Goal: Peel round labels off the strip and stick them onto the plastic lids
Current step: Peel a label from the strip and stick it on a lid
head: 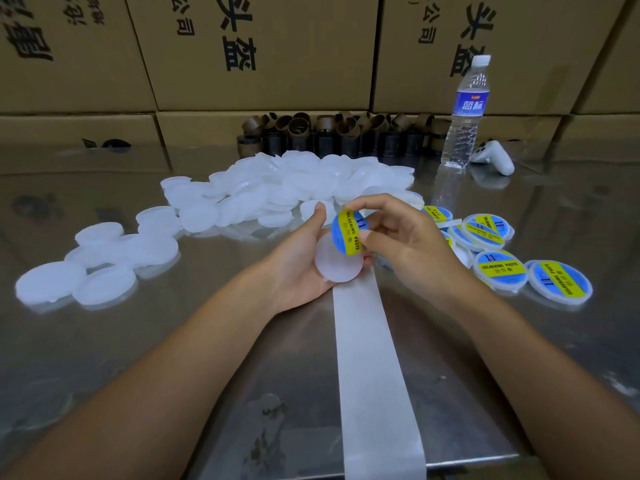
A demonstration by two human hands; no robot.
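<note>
— What is my left hand (301,261) doing?
— It cups a bare white lid (337,263). The fingers curl under it and the flat top faces up at me. I hold it that way so the top is ready for a sticker.
— And my right hand (408,244)?
— It pinches the round label (347,233), blue with a yellow band, between the thumb and a finger. I think holding it near the edge keeps most of the sticky back off my skin.
— Where is the label next to the lid?
— Right above the lid's far edge, tipped up, not flat. My left thumb is just beside it. I cannot tell if the label's low edge touches the lid yet.
— Where is the strip (375,375)?
— It lies on the shiny table (138,341) and runs from under my hands to the near edge. The part I see is bare, with no labels on it.
— Why are the piles apart?
— So I don't mix them up, I guess. The blank lids (277,188) sit in a big heap to the left and behind my hands. The labelled lids (502,268) lie on the right, near my right hand, so a done one is easy to set down there.
— Anything else?
— A water bottle (467,112) stands far back on the right, well apart from the work.
</note>
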